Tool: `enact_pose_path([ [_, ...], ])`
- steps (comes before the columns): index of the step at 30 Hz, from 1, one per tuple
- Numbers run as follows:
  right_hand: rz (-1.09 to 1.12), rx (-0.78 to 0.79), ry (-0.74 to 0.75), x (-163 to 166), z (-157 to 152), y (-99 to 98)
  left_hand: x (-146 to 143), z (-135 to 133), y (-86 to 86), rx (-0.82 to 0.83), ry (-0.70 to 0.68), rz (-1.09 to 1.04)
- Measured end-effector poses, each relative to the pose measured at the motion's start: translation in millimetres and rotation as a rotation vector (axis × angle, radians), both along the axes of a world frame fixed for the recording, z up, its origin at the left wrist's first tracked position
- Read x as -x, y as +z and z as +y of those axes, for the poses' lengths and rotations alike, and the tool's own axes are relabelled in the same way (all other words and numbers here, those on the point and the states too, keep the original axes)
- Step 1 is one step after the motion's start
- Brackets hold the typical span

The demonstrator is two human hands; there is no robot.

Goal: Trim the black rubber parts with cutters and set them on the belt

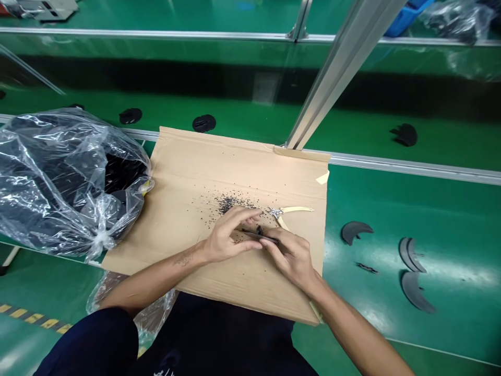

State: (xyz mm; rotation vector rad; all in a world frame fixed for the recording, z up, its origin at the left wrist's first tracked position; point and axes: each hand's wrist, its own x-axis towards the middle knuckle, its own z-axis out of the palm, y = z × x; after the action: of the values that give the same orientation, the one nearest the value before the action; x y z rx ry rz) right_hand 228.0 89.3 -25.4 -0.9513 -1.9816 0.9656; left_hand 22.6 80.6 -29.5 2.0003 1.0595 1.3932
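A small dark plastic part [254,234] is pinched between the thumb and fingers of my right hand [291,253], above the cardboard sheet [188,156]. My left hand [229,235] curves around the part's other side, thumb and fingers spread apart. Its thumb tip is close to the part's lower edge; I cannot tell if they touch. Side cutters [295,209] with pale yellow handles lie on the cardboard just beyond my right hand, jaws pointing left. A pile of tiny black bits [230,202] is scattered on the cardboard beyond my left hand.
At left, a large clear plastic bag [70,183] full of dark parts overlaps the cardboard. Curved dark pieces [417,292] lie on the green surface at right. Round black parts [204,123] rest behind the cardboard. A metal post [340,73] rises at the back.
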Motion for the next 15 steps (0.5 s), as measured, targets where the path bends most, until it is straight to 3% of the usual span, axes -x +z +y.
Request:
enact_pose_path([
  [3,0.020,-0.117,0.065,-1.1,-0.3,-3.8,-0.1,0.9,2.3,0.041,-0.089,-0.029],
  [7,-0.005,-0.249,0.084,-3.8,0.1,-8.3,-2.3,0.1,5.2,0.038,-0.106,-0.086],
  [15,0.009,-0.278,0.150,-4.6,1.3,-1.9,-3.6,-3.3,9.2,-0.026,-0.132,-0.073],
])
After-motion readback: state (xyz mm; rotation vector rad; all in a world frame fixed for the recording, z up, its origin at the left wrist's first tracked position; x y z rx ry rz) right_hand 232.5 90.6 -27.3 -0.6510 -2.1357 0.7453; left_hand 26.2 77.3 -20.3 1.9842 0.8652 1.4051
